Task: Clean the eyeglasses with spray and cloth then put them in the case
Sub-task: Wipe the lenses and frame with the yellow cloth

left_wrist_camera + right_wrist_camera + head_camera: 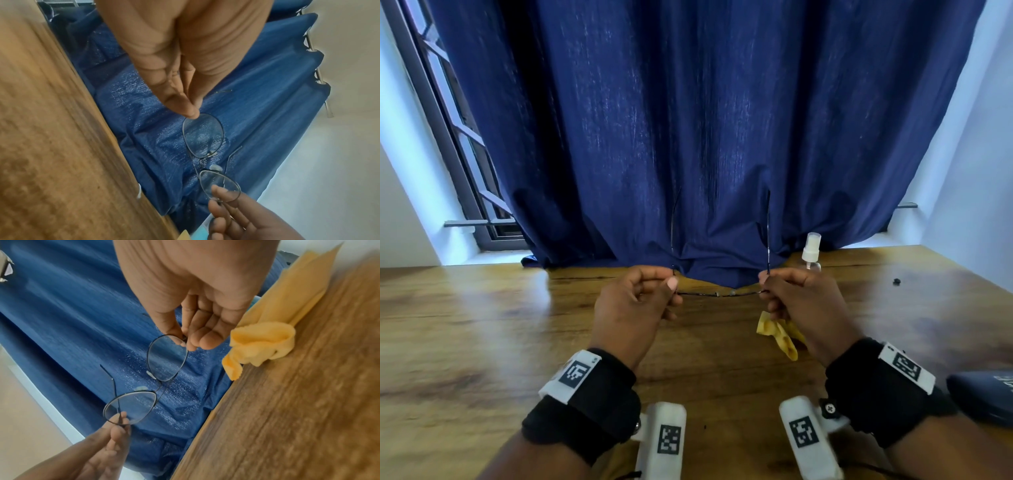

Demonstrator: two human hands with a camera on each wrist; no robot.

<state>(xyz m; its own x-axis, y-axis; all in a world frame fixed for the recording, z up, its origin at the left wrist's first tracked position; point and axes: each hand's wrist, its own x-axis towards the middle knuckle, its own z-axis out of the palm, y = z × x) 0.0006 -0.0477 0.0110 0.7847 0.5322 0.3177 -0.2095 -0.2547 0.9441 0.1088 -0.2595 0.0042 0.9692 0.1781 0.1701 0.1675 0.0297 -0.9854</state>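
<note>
Thin black wire-rimmed eyeglasses point(722, 293) are held up above the wooden table point(482, 325), temples unfolded and pointing away from me. My left hand point(650, 294) pinches the frame's left end at the hinge, and my right hand point(777, 291) pinches its right end. Both lenses show in the left wrist view point(203, 138) and the right wrist view point(166, 358). A crumpled yellow cloth point(779, 334) lies on the table under my right hand, also the cloth point(265, 340). A small clear spray bottle point(811, 253) with a white nozzle stands behind my right hand. A dark blue case point(986, 397) lies at the right edge.
A dark blue curtain point(705, 120) hangs behind and drapes onto the table's far edge. A small black object point(896, 281) lies far right on the table. A barred window point(448, 120) is at the left.
</note>
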